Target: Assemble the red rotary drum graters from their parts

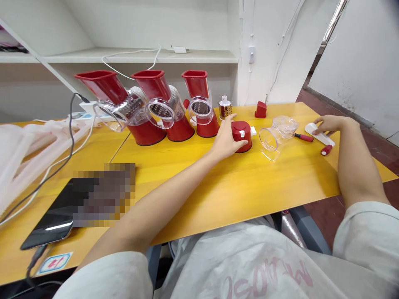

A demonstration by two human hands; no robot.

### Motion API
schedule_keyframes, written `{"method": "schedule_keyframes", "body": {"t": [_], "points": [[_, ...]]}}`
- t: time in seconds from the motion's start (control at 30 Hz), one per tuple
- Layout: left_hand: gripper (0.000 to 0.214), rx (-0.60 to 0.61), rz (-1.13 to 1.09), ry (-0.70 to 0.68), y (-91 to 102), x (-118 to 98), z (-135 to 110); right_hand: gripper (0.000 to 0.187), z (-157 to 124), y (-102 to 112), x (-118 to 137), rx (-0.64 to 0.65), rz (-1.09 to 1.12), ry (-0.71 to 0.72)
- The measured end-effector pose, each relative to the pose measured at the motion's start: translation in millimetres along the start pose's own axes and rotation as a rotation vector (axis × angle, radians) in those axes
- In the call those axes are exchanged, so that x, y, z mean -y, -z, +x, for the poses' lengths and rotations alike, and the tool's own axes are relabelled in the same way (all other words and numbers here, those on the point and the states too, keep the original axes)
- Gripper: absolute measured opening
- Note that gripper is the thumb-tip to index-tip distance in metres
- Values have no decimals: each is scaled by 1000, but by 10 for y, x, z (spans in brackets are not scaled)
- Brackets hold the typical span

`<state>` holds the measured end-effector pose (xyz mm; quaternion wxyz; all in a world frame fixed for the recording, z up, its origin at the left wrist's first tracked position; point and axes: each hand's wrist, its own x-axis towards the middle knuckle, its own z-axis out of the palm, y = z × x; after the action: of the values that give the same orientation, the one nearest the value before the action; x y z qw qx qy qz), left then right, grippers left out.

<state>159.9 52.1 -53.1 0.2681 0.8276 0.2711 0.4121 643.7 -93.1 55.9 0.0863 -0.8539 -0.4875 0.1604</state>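
Note:
My left hand [226, 139] curls around the left side of a small red grater base [242, 135] standing on the yellow table [218, 187]. My right hand [330, 123] rests at the far right with its fingers on a white crank handle [319, 133] that has a red knob [326, 150]. Between my hands lies a clear plastic hopper housing [277, 135] on its side. A red-handled pin [304, 137] lies beside it.
Three assembled red rotary graters [149, 110] stand in a row at the back. A metal drum blade [225, 108] and a red pusher [260, 110] sit behind the base. A dark tablet [59, 216], cables and plastic bags [34, 145] are at left.

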Motion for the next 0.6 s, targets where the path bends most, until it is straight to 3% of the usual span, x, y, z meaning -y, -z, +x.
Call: {"method": "schedule_keyframes", "body": {"t": [0.17,0.3,0.37,0.47,0.53,0.6], "points": [[120,12,19,34,437,-39,-374,50,165,-106,406,129,79,-31],[128,132,-22,54,874,-87,-734,40,174,-191,741,224,116,45],[135,208,-62,77,1056,-89,-868,41,136,-161,896,252,111,77],[143,312,-141,137,1217,-86,-986,46,-29,19,1114,182,62,118],[145,344,-196,156,1249,-102,-1016,47,-260,196,1269,103,91,248],[131,337,-249,163,1238,-136,-1025,51,-595,357,1444,49,205,502]]}}
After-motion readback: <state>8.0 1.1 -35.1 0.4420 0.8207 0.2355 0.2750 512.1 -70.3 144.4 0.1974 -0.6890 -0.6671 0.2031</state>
